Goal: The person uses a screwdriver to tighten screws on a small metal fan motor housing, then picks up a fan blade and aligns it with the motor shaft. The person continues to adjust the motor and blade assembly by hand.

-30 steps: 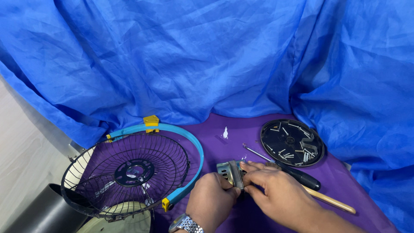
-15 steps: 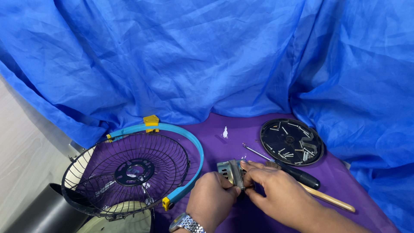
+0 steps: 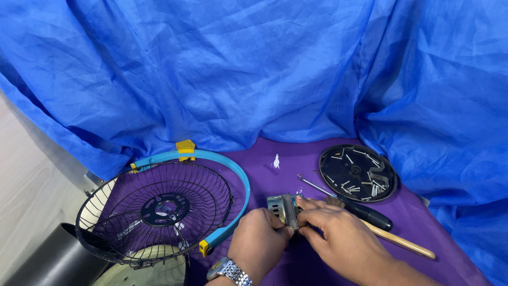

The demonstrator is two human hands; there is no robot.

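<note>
blue cloth (image 3: 222, 69): draped as a backdrop over the whole rear and right of the scene, its folds falling to the table.
table (image 3: 296, 159): covered in purple cloth; carries everything below.
fan guard (image 3: 159, 209): black wire cage with a light blue rim, lying tilted at the left edge of the table, well to the left of both hands; a yellow clip sits on the rim's far side.
black round tray (image 3: 357, 172): beyond and to the right of the hands, holding loose screws and small metal bits.
brush (image 3: 402, 242): wooden handle running away to the lower right, just past the right hand.
screwdriver (image 3: 365, 213): black grip, thin shaft pointing up-left toward the tray side; lies just beyond the right hand.
left hand (image 3: 259, 246): wristwatch at the wrist; fingers curled shut round the near-left side of the small metal part.
right hand (image 3: 338, 238): fingers (image 3: 309, 212) bent and pressed onto the part's right end from above.
small metal part (image 3: 280, 207): silvery, slotted housing held between the two hands just above the table, at centre front.
key relation: the part sits directly at the fingertips of both hands, its long axis running left to right; the left hand cups it from below-left, the right meets it from the right, so both are equally close.
</note>
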